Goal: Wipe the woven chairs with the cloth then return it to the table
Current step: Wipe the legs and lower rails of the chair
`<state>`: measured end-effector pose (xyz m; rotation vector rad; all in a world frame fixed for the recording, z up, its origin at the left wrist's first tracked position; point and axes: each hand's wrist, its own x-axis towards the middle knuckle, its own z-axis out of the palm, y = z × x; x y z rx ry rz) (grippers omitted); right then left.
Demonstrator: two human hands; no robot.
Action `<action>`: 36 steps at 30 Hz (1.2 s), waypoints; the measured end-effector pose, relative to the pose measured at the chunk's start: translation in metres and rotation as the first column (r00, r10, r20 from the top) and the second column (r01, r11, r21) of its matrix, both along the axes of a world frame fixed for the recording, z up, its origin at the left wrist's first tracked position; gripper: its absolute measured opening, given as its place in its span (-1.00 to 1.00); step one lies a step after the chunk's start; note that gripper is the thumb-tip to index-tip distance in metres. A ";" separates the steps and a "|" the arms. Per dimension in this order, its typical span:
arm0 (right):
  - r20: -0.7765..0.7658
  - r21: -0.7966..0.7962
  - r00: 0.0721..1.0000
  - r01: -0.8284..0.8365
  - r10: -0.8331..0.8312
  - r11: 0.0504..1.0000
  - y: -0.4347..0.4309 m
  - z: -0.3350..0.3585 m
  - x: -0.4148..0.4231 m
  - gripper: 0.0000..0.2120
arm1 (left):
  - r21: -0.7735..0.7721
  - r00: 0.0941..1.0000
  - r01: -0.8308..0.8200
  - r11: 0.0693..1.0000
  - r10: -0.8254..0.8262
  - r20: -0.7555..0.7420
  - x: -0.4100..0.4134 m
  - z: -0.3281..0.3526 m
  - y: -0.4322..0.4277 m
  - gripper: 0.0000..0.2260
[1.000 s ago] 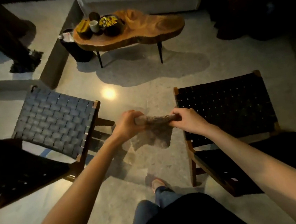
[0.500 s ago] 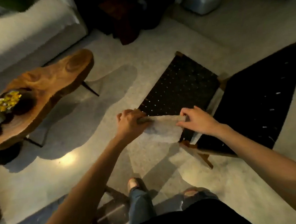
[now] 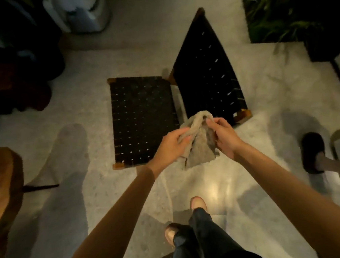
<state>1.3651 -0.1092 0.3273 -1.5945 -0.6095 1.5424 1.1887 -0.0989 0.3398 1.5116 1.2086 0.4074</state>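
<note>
Beige cloth (image 3: 201, 147) in left hand (image 3: 170, 145) and right hand (image 3: 225, 138) partly hides woven chair (image 3: 143, 119).

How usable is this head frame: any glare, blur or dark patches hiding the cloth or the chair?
Head view: dim overall, upper left corner nearly black; a warm glare patch on the floor near the feet; motion blur smears the plant and right edge; the cloth, gripped by left hand and right hand, and the woven chair are soft but readable.
</note>
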 end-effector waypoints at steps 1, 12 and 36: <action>-0.004 0.002 0.999 0.035 -0.035 0.999 -0.001 -0.002 0.005 -0.92 | -0.006 0.999 0.034 0.999 -0.034 -0.003 0.012 -0.003 0.003 -0.68; 0.217 0.132 0.965 0.120 -0.147 0.984 0.011 -0.059 0.040 -0.82 | -0.465 0.988 -0.029 0.885 0.097 0.121 0.065 -0.036 0.032 -0.69; 0.548 0.559 0.594 0.265 -0.589 0.786 0.058 -0.159 0.098 -0.79 | 0.157 0.919 0.393 0.906 -0.387 -0.067 0.152 -0.174 0.123 -0.48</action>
